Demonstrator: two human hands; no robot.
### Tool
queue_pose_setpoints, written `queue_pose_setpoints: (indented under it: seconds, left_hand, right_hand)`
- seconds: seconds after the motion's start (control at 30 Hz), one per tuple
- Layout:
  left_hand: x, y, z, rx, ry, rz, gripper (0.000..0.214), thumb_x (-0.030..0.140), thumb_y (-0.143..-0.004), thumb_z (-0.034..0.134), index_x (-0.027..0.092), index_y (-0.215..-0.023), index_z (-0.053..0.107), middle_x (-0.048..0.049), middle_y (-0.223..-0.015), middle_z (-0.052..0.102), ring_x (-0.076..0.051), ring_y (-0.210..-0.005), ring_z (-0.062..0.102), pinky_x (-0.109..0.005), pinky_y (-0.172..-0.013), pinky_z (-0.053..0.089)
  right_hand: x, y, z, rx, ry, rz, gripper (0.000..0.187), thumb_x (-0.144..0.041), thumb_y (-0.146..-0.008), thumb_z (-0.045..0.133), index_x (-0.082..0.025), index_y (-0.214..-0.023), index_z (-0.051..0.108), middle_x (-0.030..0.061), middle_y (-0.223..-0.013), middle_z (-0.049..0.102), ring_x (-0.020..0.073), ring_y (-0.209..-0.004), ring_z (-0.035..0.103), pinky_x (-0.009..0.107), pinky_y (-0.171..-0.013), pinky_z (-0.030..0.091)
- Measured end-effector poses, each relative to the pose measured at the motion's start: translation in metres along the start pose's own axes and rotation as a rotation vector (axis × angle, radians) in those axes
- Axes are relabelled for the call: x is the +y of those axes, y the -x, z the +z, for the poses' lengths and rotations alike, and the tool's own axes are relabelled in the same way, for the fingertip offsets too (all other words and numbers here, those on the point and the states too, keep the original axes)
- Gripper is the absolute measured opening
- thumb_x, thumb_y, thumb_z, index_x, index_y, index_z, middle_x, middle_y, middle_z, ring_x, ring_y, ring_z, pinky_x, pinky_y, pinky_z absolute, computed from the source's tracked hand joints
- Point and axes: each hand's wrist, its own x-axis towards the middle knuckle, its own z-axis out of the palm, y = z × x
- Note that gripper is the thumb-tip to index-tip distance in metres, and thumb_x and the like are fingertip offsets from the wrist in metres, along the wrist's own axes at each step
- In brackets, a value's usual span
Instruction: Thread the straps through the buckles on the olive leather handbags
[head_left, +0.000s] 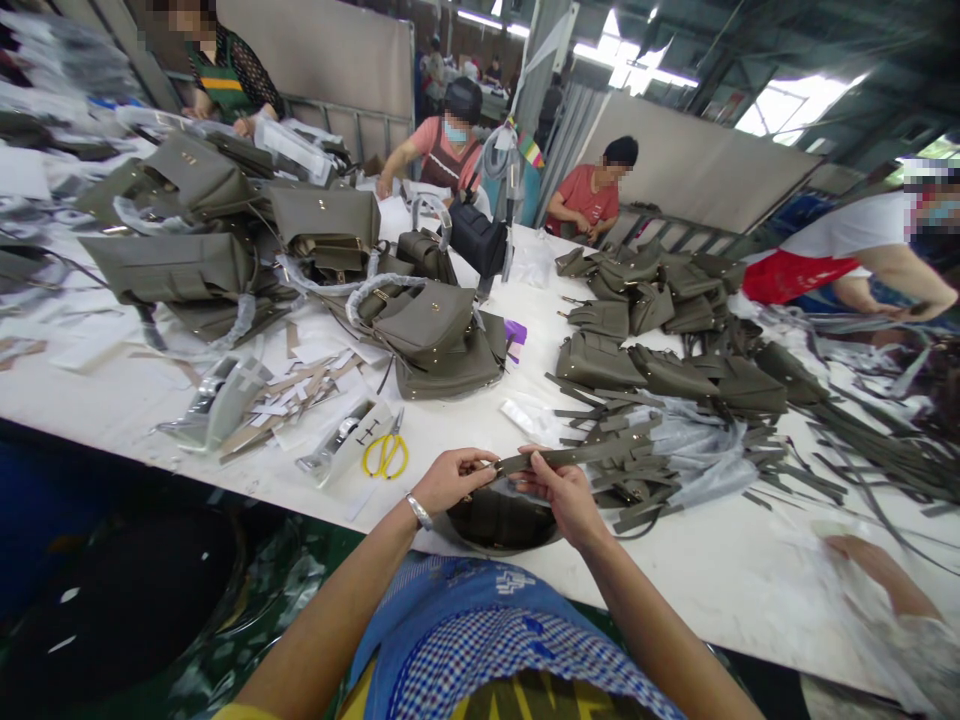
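A flat olive-green bag strap [581,455] stretches between my hands above the table's near edge. My left hand [455,482] pinches its left end with thumb and fingers. Further along, my right hand [561,492] grips the strap, thumb on top and fingers beneath. Right of that hand the strap runs on over a heap of loose straps [637,480]. Directly below both hands sits a dark olive handbag [501,520], partly covered by them. Yellow-handled scissors [385,455] lie on the table left of my left hand.
Finished-looking olive handbags [427,335] are piled left and ahead. Bag bodies [637,365] lie in rows to the right. Two tape dispensers [341,440] stand near the scissors beside paper strips [296,400]. Several co-workers surround the white table [450,425]; another person's arm [881,570] reaches in at right.
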Motion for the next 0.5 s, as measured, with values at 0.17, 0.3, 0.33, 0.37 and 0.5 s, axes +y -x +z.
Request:
queue_pose_setpoints:
  seconds: [0.17,0.3,0.33,0.37,0.5]
  left_hand:
    - [0.004,0.001,0.002,0.034,-0.076,-0.028,0.04,0.041,-0.075,0.063,0.015,-0.105,0.066,-0.0006,-0.065,0.06,-0.012,-0.058,0.051,-0.022,-0.053,0.04]
    - [0.001,-0.002,0.012,0.121,-0.234,-0.012,0.034,0.037,-0.074,0.062,0.017,-0.101,0.068,0.0011,-0.061,0.059,-0.011,-0.055,0.051,-0.022,-0.053,0.039]
    - [-0.001,-0.003,0.015,0.144,-0.271,-0.008,0.032,0.036,-0.074,0.062,0.018,-0.1,0.068,0.0017,-0.061,0.059,-0.012,-0.055,0.051,-0.022,-0.053,0.038]
    - [-0.002,-0.003,0.017,0.168,-0.297,-0.004,0.03,0.034,-0.074,0.062,0.019,-0.099,0.067,0.0023,-0.06,0.059,-0.012,-0.055,0.051,-0.022,-0.053,0.038]
    - [0.0,0.001,0.019,0.165,-0.255,0.036,0.031,0.035,-0.077,0.059,0.019,-0.103,0.063,0.0019,-0.066,0.062,-0.012,-0.058,0.053,-0.023,-0.055,0.04]
  right_hand:
    - [-0.003,0.004,0.0,-0.051,0.378,-0.192,0.028,-0.04,-0.084,0.058,-0.021,-0.102,0.067,0.0051,-0.09,0.071,0.0192,-0.074,0.067,0.031,-0.064,0.057]
    - [-0.002,0.01,0.007,-0.109,0.716,-0.343,0.026,-0.035,-0.087,0.052,-0.025,-0.105,0.068,0.0054,-0.099,0.071,0.022,-0.086,0.066,0.036,-0.076,0.055]
    - [-0.001,0.011,0.009,-0.133,0.761,-0.363,0.026,-0.033,-0.088,0.05,-0.025,-0.106,0.068,0.005,-0.099,0.071,0.0225,-0.091,0.065,0.037,-0.082,0.053]
    - [0.0,0.012,0.011,-0.153,0.789,-0.372,0.026,-0.032,-0.089,0.049,-0.026,-0.106,0.068,0.0046,-0.099,0.071,0.0226,-0.094,0.064,0.038,-0.086,0.052]
    - [-0.002,0.01,0.01,-0.071,0.716,-0.337,0.025,-0.034,-0.087,0.05,-0.024,-0.102,0.067,0.0054,-0.101,0.07,0.018,-0.075,0.064,0.033,-0.072,0.054]
